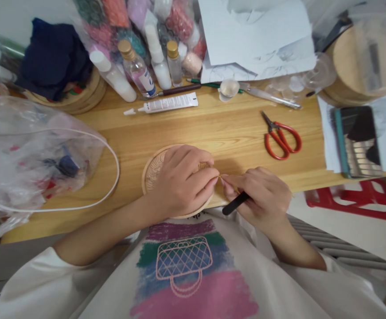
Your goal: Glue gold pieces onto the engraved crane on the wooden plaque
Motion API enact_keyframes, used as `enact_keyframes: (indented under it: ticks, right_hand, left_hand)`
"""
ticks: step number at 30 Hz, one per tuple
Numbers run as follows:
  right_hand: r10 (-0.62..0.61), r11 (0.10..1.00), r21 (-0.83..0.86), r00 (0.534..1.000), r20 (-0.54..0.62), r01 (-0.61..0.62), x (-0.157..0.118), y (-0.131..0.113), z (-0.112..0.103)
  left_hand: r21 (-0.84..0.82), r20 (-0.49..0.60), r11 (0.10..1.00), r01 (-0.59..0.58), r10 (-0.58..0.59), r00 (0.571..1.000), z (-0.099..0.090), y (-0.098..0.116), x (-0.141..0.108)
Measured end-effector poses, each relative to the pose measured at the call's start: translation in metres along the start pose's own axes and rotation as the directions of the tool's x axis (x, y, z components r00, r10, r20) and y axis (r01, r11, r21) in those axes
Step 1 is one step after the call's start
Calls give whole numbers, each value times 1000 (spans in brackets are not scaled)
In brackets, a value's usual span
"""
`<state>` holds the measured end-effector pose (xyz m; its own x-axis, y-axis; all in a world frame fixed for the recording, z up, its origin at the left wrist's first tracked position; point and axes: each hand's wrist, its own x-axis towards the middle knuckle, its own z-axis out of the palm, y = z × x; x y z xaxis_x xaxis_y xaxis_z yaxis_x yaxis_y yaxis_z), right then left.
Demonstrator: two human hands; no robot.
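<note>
A round wooden disc with fine carved lines lies at the table's front edge, partly covered by my left hand. The left fingers are closed, and thumb and forefinger pinch at a tiny golden piece off the disc's right side. Meeting them there, the fingertips of my right hand are pinched at the same golden piece. A slim, flat black tool is also held in the right hand, its end jutting toward my shirt; its other end is hidden. What lies under the left palm cannot be seen.
Red-handled pliers lie to the right, near a phone. A glue tube, bottles, a small cup and papers line the back. Plastic bags and a white cable occupy the left.
</note>
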<state>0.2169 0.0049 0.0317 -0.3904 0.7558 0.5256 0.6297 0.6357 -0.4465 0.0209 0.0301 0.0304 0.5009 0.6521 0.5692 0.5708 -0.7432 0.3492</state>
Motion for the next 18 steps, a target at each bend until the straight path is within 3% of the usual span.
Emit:
enact_keyframes:
  ticks: [13, 16, 18]
  right_hand:
    - [21, 1000, 9, 999, 35, -21, 5, 8, 0]
    - [195, 981, 12, 981, 11, -195, 9, 20, -4]
    - [364, 931, -32, 931, 18, -363, 14, 33, -5]
  left_hand:
    - [-20, 44, 999, 38, -37, 998, 1, -5, 2]
    - [-32, 39, 998, 54, -53, 998, 1, -9, 1]
    - [-26, 36, 998, 63, -62, 997, 1, -11, 1]
